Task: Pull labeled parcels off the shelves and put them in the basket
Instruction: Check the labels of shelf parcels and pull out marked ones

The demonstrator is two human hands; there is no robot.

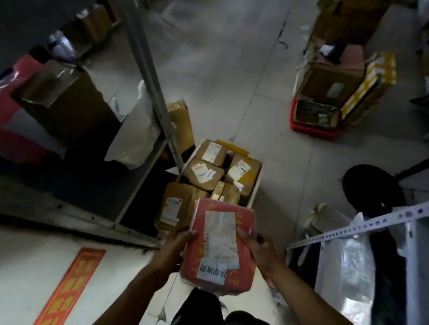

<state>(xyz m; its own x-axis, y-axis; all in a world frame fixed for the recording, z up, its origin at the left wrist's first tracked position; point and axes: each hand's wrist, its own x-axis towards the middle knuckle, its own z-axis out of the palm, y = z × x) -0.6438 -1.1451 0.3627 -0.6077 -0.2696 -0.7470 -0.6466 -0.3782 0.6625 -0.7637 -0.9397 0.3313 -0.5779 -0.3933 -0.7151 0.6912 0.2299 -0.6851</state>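
A red parcel (pixel 242 272) wrapped in clear film, with a long white label on top, is held in both hands just in front of me. My left hand (pixel 175 247) grips its left edge and my right hand (pixel 255 245) grips its right edge. Just beyond the parcel, on the floor, stands a white basket (pixel 256 187) filled with several brown labeled cardboard parcels (pixel 204 172). The parcel's far end overlaps the basket's near side in view.
A metal shelf unit (pixel 147 72) on the left holds a tall brown box (pixel 72 108), a white bag (pixel 137 133) and a red parcel. An orange crate (pixel 315 129) with boxes stands at the right. A perforated shelf rail (pixel 371 223) and a black stool (pixel 370 189) lie near right.
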